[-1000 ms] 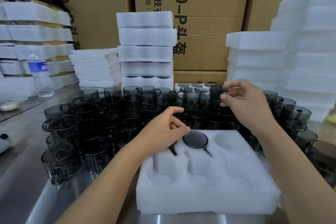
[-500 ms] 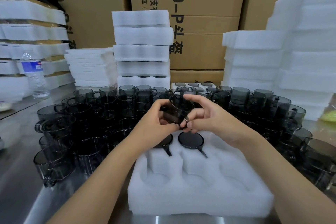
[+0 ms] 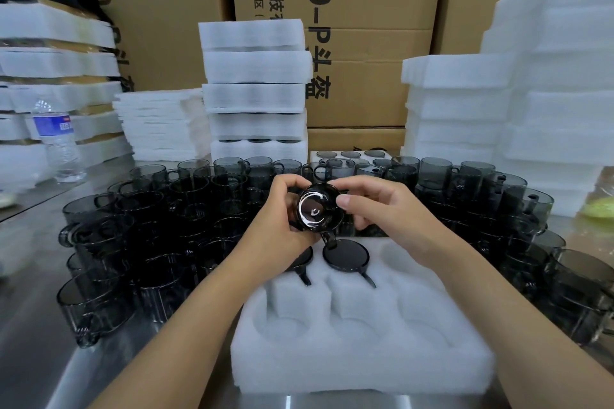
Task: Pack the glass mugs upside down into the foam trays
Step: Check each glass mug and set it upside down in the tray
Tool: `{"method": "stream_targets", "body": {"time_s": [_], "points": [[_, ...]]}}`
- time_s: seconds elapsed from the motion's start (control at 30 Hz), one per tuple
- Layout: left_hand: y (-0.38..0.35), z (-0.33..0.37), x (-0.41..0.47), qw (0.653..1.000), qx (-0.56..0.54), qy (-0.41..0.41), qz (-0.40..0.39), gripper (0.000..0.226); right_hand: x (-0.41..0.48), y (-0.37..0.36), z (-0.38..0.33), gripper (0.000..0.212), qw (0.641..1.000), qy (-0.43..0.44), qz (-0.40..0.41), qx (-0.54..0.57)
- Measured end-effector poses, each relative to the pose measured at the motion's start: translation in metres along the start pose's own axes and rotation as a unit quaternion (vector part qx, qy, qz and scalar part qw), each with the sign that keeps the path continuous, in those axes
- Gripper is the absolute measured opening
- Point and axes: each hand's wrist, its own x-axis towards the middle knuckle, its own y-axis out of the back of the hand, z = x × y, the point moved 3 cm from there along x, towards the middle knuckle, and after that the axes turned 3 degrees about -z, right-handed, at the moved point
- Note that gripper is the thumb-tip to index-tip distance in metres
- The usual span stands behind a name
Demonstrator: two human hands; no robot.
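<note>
A white foam tray with round pockets lies in front of me on the steel table. Two dark glass mugs sit upside down in its back row: one in the middle pocket, one at the back left, partly hidden by my left hand. Both hands hold a smoky glass mug above the tray's back edge, its base turned toward me and its handle pointing down. My left hand grips its left side, my right hand its right side.
Many dark glass mugs stand crowded left, behind and right of the tray. Stacks of foam trays rise behind, with more foam at right and cardboard boxes at the back. A water bottle stands far left.
My right hand picked a mug from the back right and brought it to centre. My left hand left the tray and joined it. The mug turned so its base faces me.
</note>
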Motion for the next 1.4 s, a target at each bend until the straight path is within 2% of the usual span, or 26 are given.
{"method": "stream_targets", "body": {"time_s": [0.13,0.27,0.43,0.6,0.73,0.9,1.1,1.4], "points": [[0.001,0.003,0.0,1.0,0.02,-0.015,0.003,0.06,0.002,-0.001,0.0,0.022,1.0,0.003,-0.009,-0.018],[0.001,0.002,-0.001,1.0,0.004,0.01,0.005,0.061,0.002,-0.002,0.001,0.031,0.999,0.01,-0.012,-0.044],[0.002,0.004,-0.002,0.999,0.025,0.023,0.009,0.059,0.002,-0.007,0.002,0.056,0.991,0.0,-0.006,-0.134],[-0.001,0.009,-0.004,0.999,0.011,0.033,-0.019,0.057,0.001,-0.001,0.002,0.049,0.988,-0.004,0.044,-0.149],[-0.001,0.011,-0.004,1.0,-0.009,0.021,0.005,0.049,0.0,0.014,-0.001,0.043,0.985,-0.025,0.07,-0.157],[-0.001,0.008,-0.004,1.0,0.0,0.023,-0.002,0.034,-0.012,0.044,-0.01,0.05,0.97,-0.089,-0.024,-0.225],[-0.001,0.007,-0.004,0.999,-0.001,0.038,-0.021,0.029,-0.022,0.051,-0.006,0.044,0.955,-0.168,-0.112,-0.218],[-0.002,0.01,-0.005,0.999,0.009,0.045,-0.023,0.024,-0.028,0.06,-0.005,0.042,0.938,-0.193,-0.112,-0.265]]}}
